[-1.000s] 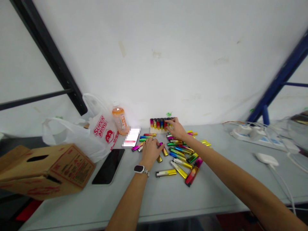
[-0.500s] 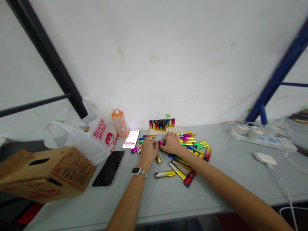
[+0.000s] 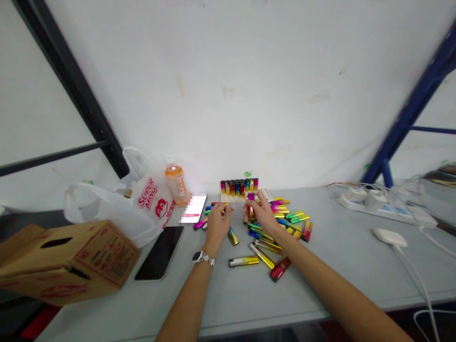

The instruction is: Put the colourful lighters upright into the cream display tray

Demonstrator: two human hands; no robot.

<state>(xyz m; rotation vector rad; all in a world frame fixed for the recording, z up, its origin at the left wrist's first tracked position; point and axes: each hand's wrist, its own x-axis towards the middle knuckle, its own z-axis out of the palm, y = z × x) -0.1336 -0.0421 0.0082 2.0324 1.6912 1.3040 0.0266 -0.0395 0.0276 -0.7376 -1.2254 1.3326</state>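
Note:
My left hand (image 3: 218, 223), with a watch on its wrist, is closed with fingertips around a lighter (image 3: 223, 212), of which only a dark and gold bit shows. To its right, my right hand (image 3: 262, 213) pinches a purple and gold lighter (image 3: 251, 207) held roughly upright. Behind the hands stands a cream tray with holes (image 3: 233, 197), where several shiny coloured lighters (image 3: 237, 187) are upright in a row along the left and middle. Loose metallic lighters (image 3: 263, 254) lie scattered around and below my right hand. One gold lighter (image 3: 232, 236) rests just beside my left hand.
Left of the hands are a lit phone (image 3: 194, 209), a dark phone (image 3: 160, 254), an orange drink bottle (image 3: 175, 183), a white plastic bag (image 3: 117, 204) and a cardboard box (image 3: 71, 261). A power strip (image 3: 388, 209) and white charger (image 3: 390, 236) with cables lie to the right.
My right hand has moved right and slightly up, away from the left, carrying the purple lighter to the tray's front edge. My left hand has shifted slightly left.

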